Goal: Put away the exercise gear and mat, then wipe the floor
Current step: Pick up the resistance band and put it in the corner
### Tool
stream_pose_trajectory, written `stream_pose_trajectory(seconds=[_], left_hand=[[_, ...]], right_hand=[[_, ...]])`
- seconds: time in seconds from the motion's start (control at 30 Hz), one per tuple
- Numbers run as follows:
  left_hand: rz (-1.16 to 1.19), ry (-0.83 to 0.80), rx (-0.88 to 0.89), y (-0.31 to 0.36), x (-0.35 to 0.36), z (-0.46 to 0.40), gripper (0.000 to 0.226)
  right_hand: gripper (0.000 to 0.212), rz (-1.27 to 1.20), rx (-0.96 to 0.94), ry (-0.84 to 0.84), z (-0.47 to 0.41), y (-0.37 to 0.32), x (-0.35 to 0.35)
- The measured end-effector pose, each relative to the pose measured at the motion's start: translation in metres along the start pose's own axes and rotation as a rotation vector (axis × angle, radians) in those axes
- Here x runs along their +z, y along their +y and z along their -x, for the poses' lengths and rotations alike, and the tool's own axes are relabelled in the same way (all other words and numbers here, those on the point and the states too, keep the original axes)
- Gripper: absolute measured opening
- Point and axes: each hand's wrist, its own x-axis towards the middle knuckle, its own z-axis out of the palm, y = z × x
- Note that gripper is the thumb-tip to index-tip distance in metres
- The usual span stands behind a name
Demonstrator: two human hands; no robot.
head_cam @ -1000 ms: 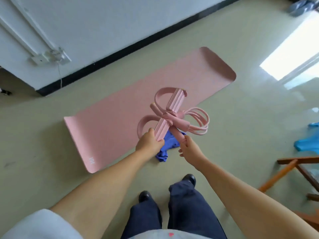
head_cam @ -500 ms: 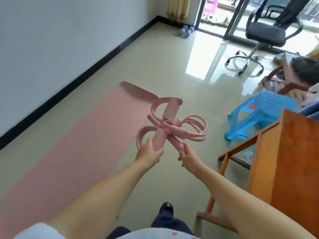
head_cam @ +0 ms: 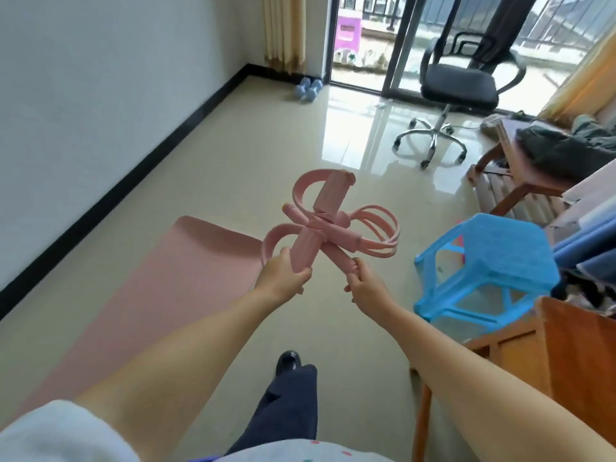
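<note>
Shiny cream floor tiles (head_cam: 206,181) fill the room, and close below the fingers one dark shoe (head_cam: 288,361) is stepping forward. Both hands are out in front. The left hand (head_cam: 279,279) grips the fat ribbed bar of a pink rubber pull-rope exerciser with foot loops and stretchy tubes (head_cam: 325,221), its fingers curled tight round the bar's near end. The right hand (head_cam: 364,285) pinches the near end of the round foam handle. So the exerciser is up in the air, held by both hands, with its loops fanning out past the fingertips.

Left of the fingers and lower down lies the flat pink foam exercise mat (head_cam: 140,295), not rolled up yet. A second ago the mat was straight under the hands with a blue cloth on it; now the view has swung round to face the window, and the cloth is out of sight. That probably means the person is carrying the exerciser off to put it away.

Right of the fingers stands a blue plastic stool (head_cam: 493,261). Farther off is a black office chair on wheels (head_cam: 456,85), and by the far wall two light blue dumbbells (head_cam: 308,90).
</note>
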Motion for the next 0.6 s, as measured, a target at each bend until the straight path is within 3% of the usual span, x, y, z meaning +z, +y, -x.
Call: stream_pose_trajectory(seconds=[0.4,0.6], left_hand=[[-0.033,-0.095,0.014,0.126,-0.034,-0.27,0.032],[0.029,-0.016,-0.022,0.187,-0.03,-0.426,0.032]], right_hand=[[0.025,-0.053,0.075,0.037,-0.26,-0.053,-0.101],[0.027,0.001,0.039,0.004,-0.431,-0.072,-0.162]])
